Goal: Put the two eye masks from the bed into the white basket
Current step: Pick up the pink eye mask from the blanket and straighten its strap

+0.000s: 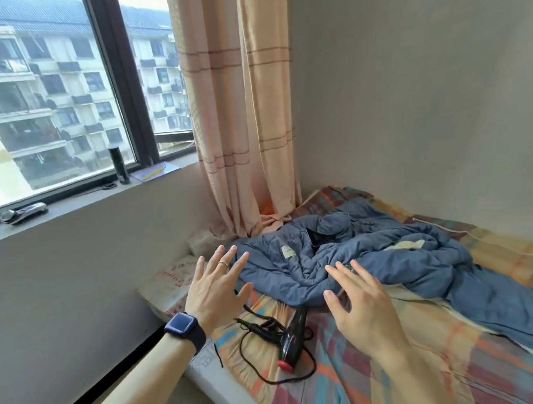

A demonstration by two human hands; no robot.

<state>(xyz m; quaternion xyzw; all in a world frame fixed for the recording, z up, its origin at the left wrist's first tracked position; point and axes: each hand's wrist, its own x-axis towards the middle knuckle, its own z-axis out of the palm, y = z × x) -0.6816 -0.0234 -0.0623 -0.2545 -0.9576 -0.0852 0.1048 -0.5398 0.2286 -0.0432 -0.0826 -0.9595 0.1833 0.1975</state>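
Both of my hands are raised over the bed (435, 355), fingers spread, holding nothing. My left hand (217, 286) wears a ring and a dark watch on the wrist, and hovers near the bed's left edge. My right hand (366, 304) hovers over the front of a crumpled blue quilt (363, 261). A dark item (314, 236) lies partly tucked in the quilt's folds; I cannot tell what it is. No eye mask is clearly visible, and no white basket is in view.
A black hair dryer (293, 337) with a tangled cord lies on the checked sheet below my hands. A pillow (170, 277) sits at the bed's left corner. A curtain (238, 115) hangs by the window. The sill (76, 202) holds a dark bottle (119, 165), a notebook and a razor-like object.
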